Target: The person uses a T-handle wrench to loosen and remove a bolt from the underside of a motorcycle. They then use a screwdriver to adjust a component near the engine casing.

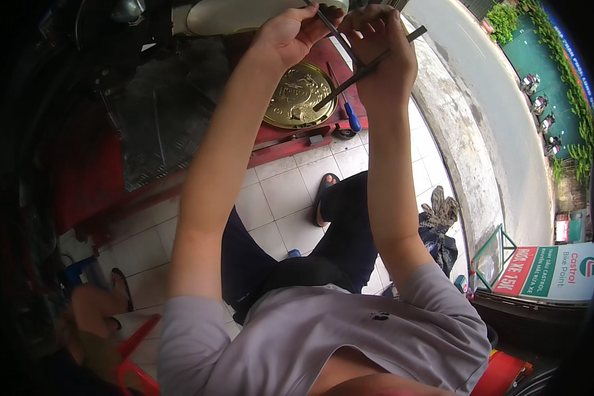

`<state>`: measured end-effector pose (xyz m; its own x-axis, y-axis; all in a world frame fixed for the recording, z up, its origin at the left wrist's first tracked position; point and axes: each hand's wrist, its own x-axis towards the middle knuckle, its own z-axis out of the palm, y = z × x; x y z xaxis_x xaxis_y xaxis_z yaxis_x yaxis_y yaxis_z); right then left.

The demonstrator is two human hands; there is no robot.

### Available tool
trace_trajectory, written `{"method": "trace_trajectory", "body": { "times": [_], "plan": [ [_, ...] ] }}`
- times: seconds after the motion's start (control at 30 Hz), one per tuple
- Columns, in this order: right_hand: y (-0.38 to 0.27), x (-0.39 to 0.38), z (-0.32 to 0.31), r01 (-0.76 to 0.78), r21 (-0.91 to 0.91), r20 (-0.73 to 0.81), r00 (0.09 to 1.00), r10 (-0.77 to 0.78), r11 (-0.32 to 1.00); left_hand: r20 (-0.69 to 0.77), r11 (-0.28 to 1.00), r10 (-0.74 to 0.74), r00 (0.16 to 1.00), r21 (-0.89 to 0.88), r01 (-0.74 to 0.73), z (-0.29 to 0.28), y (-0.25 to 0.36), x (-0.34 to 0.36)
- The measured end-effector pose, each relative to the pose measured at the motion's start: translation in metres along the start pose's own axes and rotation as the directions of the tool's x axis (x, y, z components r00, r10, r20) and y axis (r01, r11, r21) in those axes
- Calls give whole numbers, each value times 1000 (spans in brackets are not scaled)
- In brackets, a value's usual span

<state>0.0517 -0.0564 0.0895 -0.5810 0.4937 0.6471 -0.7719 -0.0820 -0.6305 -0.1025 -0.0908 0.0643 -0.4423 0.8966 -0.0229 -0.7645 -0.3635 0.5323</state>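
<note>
A dark metal T-handle wrench [348, 88] is raised in front of me at the top of the view, its crossbar slanting and its long shaft running up to the left. The fingers of my left hand [296, 36] are closed on the shaft near the upper edge. My right hand [384, 63] has its fingers curled, and the crossbar lies across its palm beside the thumb. The shaft's far end is out of view. Beneath my hands lie a round gold-coloured metal lid or tray [297, 99] with a raised pattern and a blue-handled screwdriver [352, 119].
The gold piece rests on a red metal lift platform [270, 153] with a dark tread-plate top [168, 132]. Pale tiles [270, 198] cover the floor. Another person's leg [99, 307] and a red plastic chair [129, 360] are at lower left. A dark bundle [437, 231] lies at right.
</note>
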Motion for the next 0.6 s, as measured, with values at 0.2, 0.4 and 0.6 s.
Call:
{"method": "trace_trajectory", "body": {
  "times": [0.2, 0.4, 0.6],
  "plan": [
    [-7, -3, 23, -14, 189, -128, 991, 39, 982, 167, 1000, 24, 986, 8, -26, -5, -2, -2],
    [-23, -55, -17, -260, -422, -20, 961, 277, 869, 262, 989, -121, 957, 111, 95, -8, -18, -43],
    [27, -103, -143, -592, 158, 174, 805, 568, 790, 132, 764, -9, 991, 640, -78, -65, -76, -23]
  ]
}}
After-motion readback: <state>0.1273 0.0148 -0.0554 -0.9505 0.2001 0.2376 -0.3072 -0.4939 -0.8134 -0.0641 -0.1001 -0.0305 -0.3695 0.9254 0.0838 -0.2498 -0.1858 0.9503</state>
